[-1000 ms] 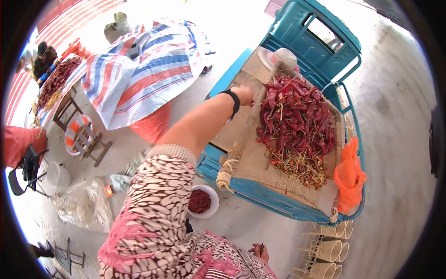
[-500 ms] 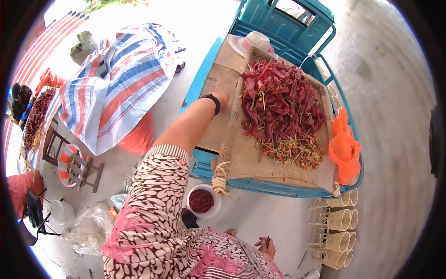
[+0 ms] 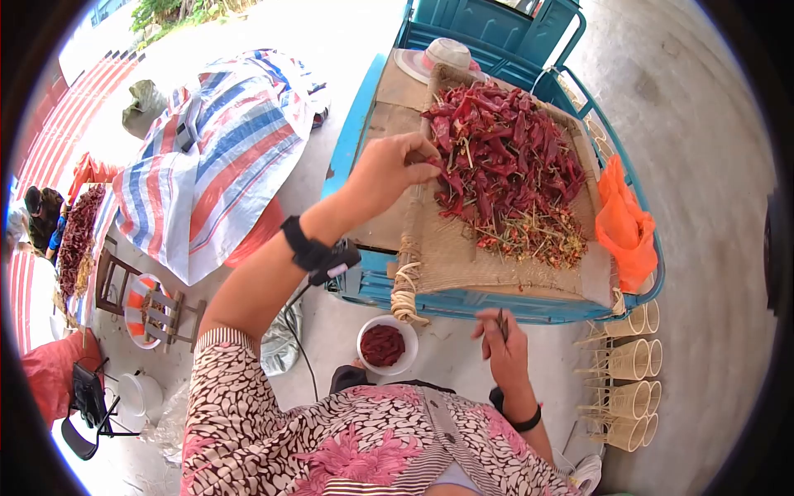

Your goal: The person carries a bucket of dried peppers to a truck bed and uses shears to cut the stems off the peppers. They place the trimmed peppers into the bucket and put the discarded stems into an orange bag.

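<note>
Dried red chili peppers [image 3: 504,157] lie heaped on a woven tray [image 3: 455,260] on the bed of a blue cargo vehicle [image 3: 356,128]. My left hand [image 3: 393,169] is at the heap's left edge, its thumb and fingers pinched on a dried red chili pepper [image 3: 437,163]. In front of the tray, my right hand [image 3: 506,351] is closed around a slim dark tool [image 3: 501,324]; its exact kind is too small to tell. Below the tray stands a white bucket [image 3: 408,355] with red chili peppers in it. Stems and yellowish bits [image 3: 542,240] gather at the heap's near side.
An orange plastic bag [image 3: 624,223] hangs by the tray's right side. A brimmed hat [image 3: 447,54] lies behind the tray. Several pale baskets [image 3: 624,360] stand at the right. A striped tarp [image 3: 223,157] covers something at the left. Another person [image 3: 43,211] is at the far left.
My left hand has come up from beside the tray to the heap's edge and pinches a chili. My right hand has risen toward the tray with the slim tool. The view has shifted slightly.
</note>
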`<state>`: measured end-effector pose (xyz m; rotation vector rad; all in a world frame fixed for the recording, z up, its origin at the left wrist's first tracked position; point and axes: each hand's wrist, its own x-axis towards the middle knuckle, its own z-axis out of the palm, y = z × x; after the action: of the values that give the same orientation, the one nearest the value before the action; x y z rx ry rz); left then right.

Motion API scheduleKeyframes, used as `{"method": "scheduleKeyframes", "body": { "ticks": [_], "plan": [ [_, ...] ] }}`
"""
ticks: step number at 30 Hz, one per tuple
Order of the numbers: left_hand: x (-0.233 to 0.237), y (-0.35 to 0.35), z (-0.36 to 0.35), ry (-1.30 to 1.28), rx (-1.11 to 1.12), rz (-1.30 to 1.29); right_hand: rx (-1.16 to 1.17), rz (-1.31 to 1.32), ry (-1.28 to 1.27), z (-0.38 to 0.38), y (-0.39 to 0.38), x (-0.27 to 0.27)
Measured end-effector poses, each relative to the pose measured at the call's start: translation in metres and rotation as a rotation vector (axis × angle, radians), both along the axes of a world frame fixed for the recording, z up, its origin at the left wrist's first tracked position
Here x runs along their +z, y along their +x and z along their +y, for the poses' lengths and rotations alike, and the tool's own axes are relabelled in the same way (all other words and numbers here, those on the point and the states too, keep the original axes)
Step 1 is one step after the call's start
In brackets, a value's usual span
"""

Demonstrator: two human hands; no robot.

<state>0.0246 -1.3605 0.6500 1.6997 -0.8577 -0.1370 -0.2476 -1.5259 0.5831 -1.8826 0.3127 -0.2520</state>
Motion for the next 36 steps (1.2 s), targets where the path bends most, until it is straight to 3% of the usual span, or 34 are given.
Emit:
{"method": "scheduleKeyframes", "body": {
  "ticks": [2, 4, 10, 19, 25, 29, 32, 35, 36],
  "plan": [
    [0.007, -0.027, 0.013, -0.087, -0.043, 0.069, 0.064, -0.085, -0.071, 0.006, 0.025, 0.015],
    [0.012, -0.048, 0.024, -0.123, -0.027, 0.0, 0.064, -0.202, 0.008, 0.02, 0.045, 0.036],
    [0.003, -0.088, 0.039, -0.271, -0.115, 0.197, 0.166, -0.422, 0.071, 0.039, 0.09, 0.072],
    [-0.005, -0.137, -0.002, -0.015, 0.206, -0.327, 0.352, -0.493, -0.01, -0.014, 0.089, 0.068],
    [-0.012, -0.176, -0.085, -0.14, 0.332, -0.294, 0.399, -0.381, 0.257, -0.084, 0.079, 0.065],
    [-0.028, -0.184, -0.134, -0.092, 0.508, -0.255, 0.401, -0.142, 0.393, -0.121, 0.077, 0.066],
    [-0.048, -0.19, -0.16, -0.248, 0.55, 0.001, 0.581, -0.16, 0.417, -0.15, 0.085, 0.043],
    [-0.044, -0.194, -0.176, -0.518, 0.471, 0.319, 0.682, -0.075, 0.045, -0.176, 0.082, 0.047],
    [-0.044, -0.195, -0.179, -0.534, 0.443, 0.32, 0.681, -0.054, 0.069, -0.18, 0.079, 0.05]
  ]
}}
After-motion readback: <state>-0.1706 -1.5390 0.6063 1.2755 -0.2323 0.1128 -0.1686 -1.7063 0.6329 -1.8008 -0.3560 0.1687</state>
